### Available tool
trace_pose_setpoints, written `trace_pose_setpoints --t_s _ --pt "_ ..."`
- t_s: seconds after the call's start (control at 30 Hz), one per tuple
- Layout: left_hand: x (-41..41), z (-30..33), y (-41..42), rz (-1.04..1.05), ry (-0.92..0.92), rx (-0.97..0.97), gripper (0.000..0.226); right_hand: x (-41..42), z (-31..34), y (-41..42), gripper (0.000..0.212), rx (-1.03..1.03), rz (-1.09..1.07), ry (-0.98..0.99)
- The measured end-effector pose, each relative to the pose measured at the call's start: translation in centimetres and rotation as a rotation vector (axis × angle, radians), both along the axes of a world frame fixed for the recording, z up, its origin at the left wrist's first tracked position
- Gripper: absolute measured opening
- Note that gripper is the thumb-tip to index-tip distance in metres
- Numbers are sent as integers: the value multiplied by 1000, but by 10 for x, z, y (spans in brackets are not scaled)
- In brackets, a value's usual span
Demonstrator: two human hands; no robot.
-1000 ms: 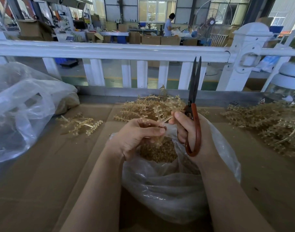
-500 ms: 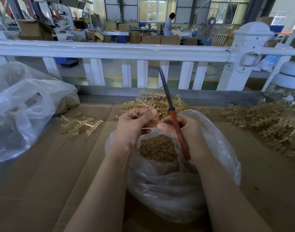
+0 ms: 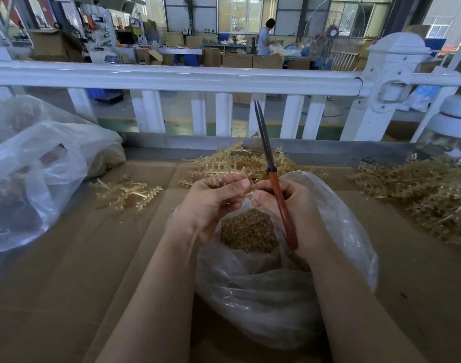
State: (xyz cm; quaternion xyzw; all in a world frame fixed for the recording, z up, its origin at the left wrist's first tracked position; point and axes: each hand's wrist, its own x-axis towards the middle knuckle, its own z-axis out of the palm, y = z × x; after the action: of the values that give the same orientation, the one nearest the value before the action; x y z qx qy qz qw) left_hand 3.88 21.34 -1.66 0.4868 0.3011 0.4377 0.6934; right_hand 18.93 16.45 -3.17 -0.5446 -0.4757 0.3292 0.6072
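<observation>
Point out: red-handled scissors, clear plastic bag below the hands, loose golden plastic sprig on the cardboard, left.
red-handled scissors (image 3: 281,208), head view, red handle.
clear plastic bag (image 3: 263,297), head view, front wall.
loose golden plastic sprig (image 3: 128,191), head view, middle of cluster.

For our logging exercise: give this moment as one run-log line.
left hand: pinches sprig | right hand: grips scissors, blades shut, tips up | both over open bag of bits

The cardboard-covered table (image 3: 67,284) is carrying a clear bag (image 3: 263,305) near its front edge and a bigger bag (image 3: 27,179) at the left. One golden sprig pile (image 3: 224,161) is lying at the back, and another pile (image 3: 420,195) at the right.
</observation>
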Motion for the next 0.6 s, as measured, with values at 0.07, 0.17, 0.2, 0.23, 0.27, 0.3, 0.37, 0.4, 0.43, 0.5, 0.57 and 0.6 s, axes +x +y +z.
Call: trace_pose_setpoints --t_s 0.07,0.17,0.2,0.23,0.27,0.3,0.37,0.4,0.43,0.5,0.57,0.6 --pt "-1 0 0 -10 -1 9 8 -1 -1 0 7 10 5 -22" --pt "0 0 0 -3 -37 10 1 1 0 0 6 38 -4 -19" --pt "1 0 1 11 -57 4 1 1 1 -1 7 44 -9 -10" --pt "1 1 1 33 -73 -1 1 3 1 -1 8 53 -17 -3" --pt "1 1 1 61 -88 -7 2 3 2 -3 7 64 -20 5" --pt "1 2 1 90 -105 -11 2 6 1 -3 5 78 -22 2" --pt "1 2 2 137 -145 -5 2 8 0 -4 3 90 -48 -23" --pt "0 3 2 153 -159 10 2 9 0 -4 6 82 -76 -49" --pt "-1 3 2 169 -169 29 3 10 -1 -4 9 70 -115 -95" --pt "-2 2 2 206 -168 75 3 13 -3 -2 13 53 -191 -219" --pt "-3 2 4 244 -128 152 4 14 -6 -2 18 54 -214 -321" --pt "-4 1 4 249 -106 191 4 14 -8 -3 22 53 -208 -364"
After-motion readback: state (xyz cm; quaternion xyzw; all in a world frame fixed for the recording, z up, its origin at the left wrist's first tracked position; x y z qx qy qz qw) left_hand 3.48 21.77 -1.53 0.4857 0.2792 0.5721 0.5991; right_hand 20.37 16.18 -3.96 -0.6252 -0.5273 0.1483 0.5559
